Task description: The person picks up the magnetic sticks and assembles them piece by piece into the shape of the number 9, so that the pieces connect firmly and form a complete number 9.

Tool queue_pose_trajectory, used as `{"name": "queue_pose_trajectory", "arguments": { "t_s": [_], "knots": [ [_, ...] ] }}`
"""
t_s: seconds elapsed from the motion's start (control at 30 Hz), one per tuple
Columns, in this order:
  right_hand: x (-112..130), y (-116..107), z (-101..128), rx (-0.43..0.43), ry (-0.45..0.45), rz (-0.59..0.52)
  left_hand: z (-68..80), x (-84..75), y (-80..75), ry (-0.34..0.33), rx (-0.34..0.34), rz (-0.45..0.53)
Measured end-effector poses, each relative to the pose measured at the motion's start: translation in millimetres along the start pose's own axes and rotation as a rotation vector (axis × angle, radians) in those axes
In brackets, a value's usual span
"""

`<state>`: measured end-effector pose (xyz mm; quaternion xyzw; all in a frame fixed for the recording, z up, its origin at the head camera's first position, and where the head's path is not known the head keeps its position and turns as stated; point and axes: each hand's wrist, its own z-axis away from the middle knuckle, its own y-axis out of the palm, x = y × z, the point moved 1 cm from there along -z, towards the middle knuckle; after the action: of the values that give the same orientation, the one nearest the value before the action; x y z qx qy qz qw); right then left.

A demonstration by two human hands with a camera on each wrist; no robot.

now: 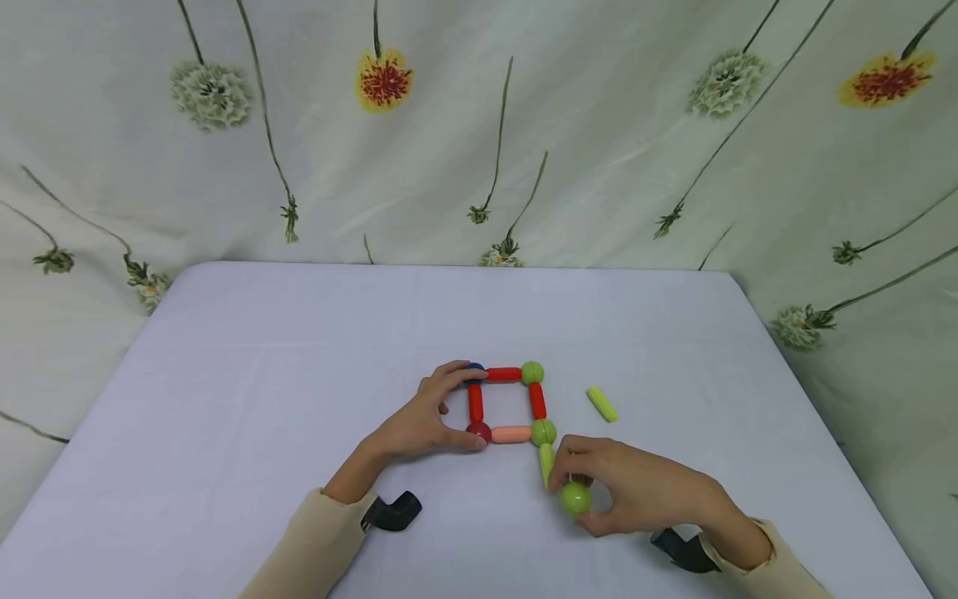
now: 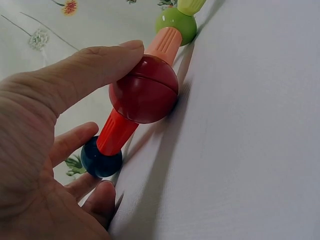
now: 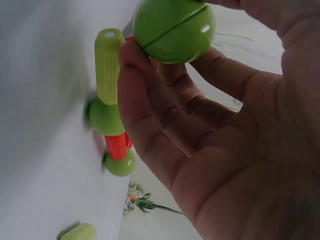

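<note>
On the table lies a square of magnetic rods and balls, with red rods [image 1: 504, 374], a salmon rod [image 1: 511, 434] and balls at its corners. My left hand [image 1: 422, 420] holds its left side, thumb on the red ball [image 2: 145, 90] and fingers around the blue ball [image 2: 101, 157]. From the near right corner's green ball [image 1: 543, 432], a yellow-green rod [image 3: 107, 65] points toward me. My right hand [image 1: 636, 487] pinches a loose green ball [image 1: 575, 497] between thumb and fingers, close beside that rod's free end.
A second yellow-green rod [image 1: 602, 403] lies alone to the right of the square. The table [image 1: 299, 333] has a white cover, and a flower-printed cloth [image 1: 599, 125] hangs behind it. Dark wrist-camera mounts [image 1: 394, 511] stick out by both sleeves.
</note>
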<state>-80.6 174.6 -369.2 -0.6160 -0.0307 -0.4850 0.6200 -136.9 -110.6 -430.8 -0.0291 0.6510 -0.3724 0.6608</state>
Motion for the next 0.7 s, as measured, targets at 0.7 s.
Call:
{"name": "queue_pose_trajectory", "arguments": {
  "t_s": [0.7],
  "knots": [
    [-1.6, 21.6, -14.3, 0.038, 0.052, 0.177, 0.2, -1.3, 1.0, 0.006, -0.002, 0.012]
  ]
}}
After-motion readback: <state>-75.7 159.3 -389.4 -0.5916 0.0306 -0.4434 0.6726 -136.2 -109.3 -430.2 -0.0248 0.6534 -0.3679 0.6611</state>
